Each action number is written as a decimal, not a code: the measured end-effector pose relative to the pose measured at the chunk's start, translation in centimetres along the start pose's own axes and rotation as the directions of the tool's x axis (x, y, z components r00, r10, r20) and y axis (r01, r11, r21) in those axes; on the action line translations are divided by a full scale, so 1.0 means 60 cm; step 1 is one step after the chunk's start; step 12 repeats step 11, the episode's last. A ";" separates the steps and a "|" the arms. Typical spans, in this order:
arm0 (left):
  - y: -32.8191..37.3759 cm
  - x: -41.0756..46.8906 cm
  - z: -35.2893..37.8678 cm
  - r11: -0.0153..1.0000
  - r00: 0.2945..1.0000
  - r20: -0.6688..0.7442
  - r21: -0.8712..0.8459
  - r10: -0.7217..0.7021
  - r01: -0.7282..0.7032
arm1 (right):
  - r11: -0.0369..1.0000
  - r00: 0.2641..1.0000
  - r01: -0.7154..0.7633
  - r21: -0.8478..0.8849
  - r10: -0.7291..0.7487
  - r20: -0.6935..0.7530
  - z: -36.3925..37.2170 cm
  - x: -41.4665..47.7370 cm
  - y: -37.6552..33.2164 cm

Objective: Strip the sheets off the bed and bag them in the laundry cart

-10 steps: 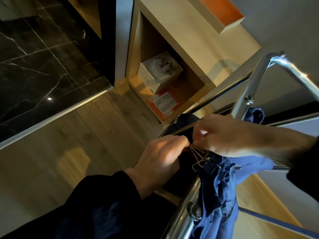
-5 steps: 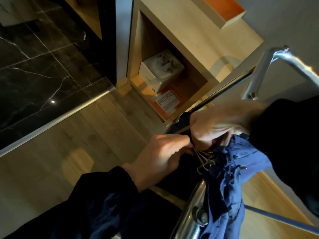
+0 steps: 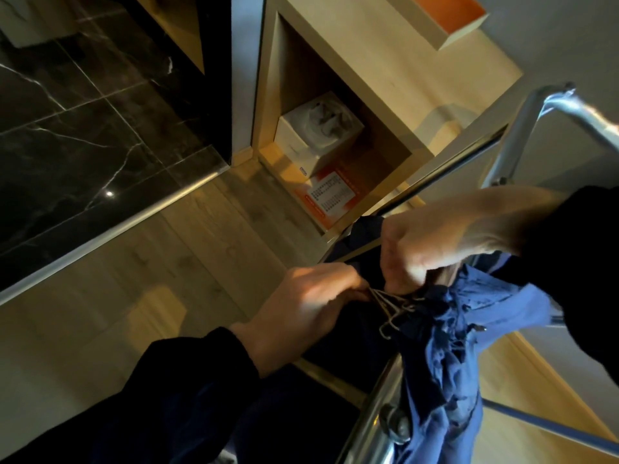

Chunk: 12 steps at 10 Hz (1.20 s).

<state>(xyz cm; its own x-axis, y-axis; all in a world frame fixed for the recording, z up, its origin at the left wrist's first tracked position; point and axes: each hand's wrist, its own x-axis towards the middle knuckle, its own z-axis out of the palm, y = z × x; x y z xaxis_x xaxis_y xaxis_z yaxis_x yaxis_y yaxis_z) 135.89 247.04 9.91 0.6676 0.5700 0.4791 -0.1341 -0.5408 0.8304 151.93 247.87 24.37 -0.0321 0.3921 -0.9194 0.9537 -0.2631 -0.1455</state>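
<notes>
At the laundry cart's chrome frame (image 3: pixel 371 426), the left hand (image 3: pixel 301 306) pinches a bunch of wire hooks (image 3: pixel 392 309). The right hand (image 3: pixel 432 242) has its fingers curled round the gathered blue cloth bag (image 3: pixel 445 356) hanging there. No bed or sheets are in view, so the person is probably still rigging the bag.

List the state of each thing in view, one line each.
left hand, pinches the wire hooks
right hand, grips the blue bag at its bunched top
blue bag, gathered, hanging against the cart rail
white box, upright in the open cubby
</notes>
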 end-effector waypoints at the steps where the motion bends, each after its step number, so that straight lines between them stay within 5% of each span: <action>1: 0.000 -0.005 0.004 0.997 0.998 0.023 -0.039 -0.064 0.065 | 1.000 0.999 0.014 -0.016 -0.015 -0.046 0.004 -0.004 0.013; 2: -0.001 -0.012 0.014 0.992 0.992 0.045 -0.019 -0.120 0.121 | 0.999 0.977 0.029 -0.037 -0.036 -0.210 0.026 -0.021 0.022; 3: 0.006 -0.003 0.014 0.994 0.992 0.061 0.017 -0.107 0.106 | 0.987 0.814 0.117 -0.114 -0.161 -0.558 0.075 -0.021 0.033; 4: 0.022 0.006 0.006 0.993 0.983 0.149 0.052 -0.108 0.102 | 0.957 0.601 0.147 -0.248 -0.286 -0.746 0.116 -0.007 0.044; 5: 0.036 0.010 0.002 0.985 0.964 0.223 0.131 -0.143 0.115 | 0.950 0.500 0.129 -0.283 -0.309 -0.809 0.128 0.005 0.051; 8: 0.083 0.043 -0.018 0.916 0.847 0.424 0.366 -0.321 0.163 | 0.966 0.373 -0.144 -0.214 -0.147 -0.916 0.154 0.024 0.042; 9: 0.109 0.067 -0.032 0.871 0.788 0.480 0.471 -0.386 0.140 | 0.987 0.313 -0.156 -0.050 0.001 -0.950 0.168 0.020 0.030; 12: 0.155 0.084 -0.075 0.840 0.854 0.348 0.516 -0.387 0.170 | 0.979 0.347 -0.038 0.200 0.201 -0.916 0.217 -0.005 -0.022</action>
